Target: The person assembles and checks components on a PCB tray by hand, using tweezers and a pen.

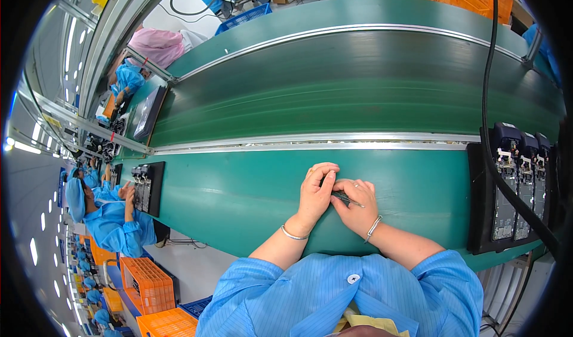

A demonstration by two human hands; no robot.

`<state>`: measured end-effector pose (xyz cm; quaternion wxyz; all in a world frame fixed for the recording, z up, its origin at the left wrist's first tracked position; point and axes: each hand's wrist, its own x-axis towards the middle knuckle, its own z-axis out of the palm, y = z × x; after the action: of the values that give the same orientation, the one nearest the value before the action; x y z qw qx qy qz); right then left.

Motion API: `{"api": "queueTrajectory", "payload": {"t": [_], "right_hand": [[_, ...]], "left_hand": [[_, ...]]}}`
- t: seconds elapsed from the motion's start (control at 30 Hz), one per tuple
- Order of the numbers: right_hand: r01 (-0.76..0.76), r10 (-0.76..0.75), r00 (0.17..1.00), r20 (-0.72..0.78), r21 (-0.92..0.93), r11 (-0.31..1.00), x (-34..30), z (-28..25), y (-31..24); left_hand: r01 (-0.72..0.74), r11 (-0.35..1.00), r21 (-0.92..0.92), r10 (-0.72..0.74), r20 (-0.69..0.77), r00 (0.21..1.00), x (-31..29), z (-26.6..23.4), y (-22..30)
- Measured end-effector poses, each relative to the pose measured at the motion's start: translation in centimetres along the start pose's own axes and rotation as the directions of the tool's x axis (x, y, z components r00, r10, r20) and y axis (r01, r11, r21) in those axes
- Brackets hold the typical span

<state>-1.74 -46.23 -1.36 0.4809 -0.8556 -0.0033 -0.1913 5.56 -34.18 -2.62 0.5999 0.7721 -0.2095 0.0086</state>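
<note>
Both hands rest close together over the green worktop [256, 188], in front of my body. My right hand [358, 209] is closed around tweezers [349, 199], whose slim pointed end sticks out below the fingers toward the right. Beside it, my left hand [314, 195] has its fingers curled in, with the fingertips close to the right hand. A dark bit shows between the left thumb and fingers, too small to name. Far to the right, apart from both hands, a black tray [479, 218] bears several circuit board assemblies [505, 200] with dark blocks at their upper ends.
Beyond a metal rail [316, 140] runs a green conveyor belt [334, 92]. A black cable [486, 86] hangs down across the right side. At left, a co-worker in blue [119, 218] sits by another black tray [156, 188]. Orange crates [149, 286] stand at the lower left.
</note>
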Motion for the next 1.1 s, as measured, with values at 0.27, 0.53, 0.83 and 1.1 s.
{"api": "queueTrajectory", "payload": {"t": [0.27, 0.53, 0.83, 1.1], "right_hand": [[0.026, -0.026, 1.000, 0.009, 0.029, 0.999, -0.2, 0.7, 1.0], [-0.011, 0.011, 1.000, -0.001, 0.076, 0.997, -0.3, 0.2, 1.4], [0.022, -0.021, 0.999, 0.044, -0.018, 1.000, -0.3, 0.5, 1.2], [-0.015, 0.013, 1.000, 0.026, 0.100, 0.995, -1.0, 0.0, 1.8]], "left_hand": [[0.004, 1.000, 0.028, -0.003, -0.027, 1.000, -0.2, -0.4, 0.3], [-0.200, 0.765, 0.612, 0.248, 0.006, 0.969, -1.7, -8.5, 0.2], [0.491, 0.354, 0.796, 0.104, -0.555, 0.826, -9.4, -25.3, -6.2], [0.426, 0.195, 0.883, 0.033, -0.440, 0.897, -6.0, -29.5, -5.6]]}}
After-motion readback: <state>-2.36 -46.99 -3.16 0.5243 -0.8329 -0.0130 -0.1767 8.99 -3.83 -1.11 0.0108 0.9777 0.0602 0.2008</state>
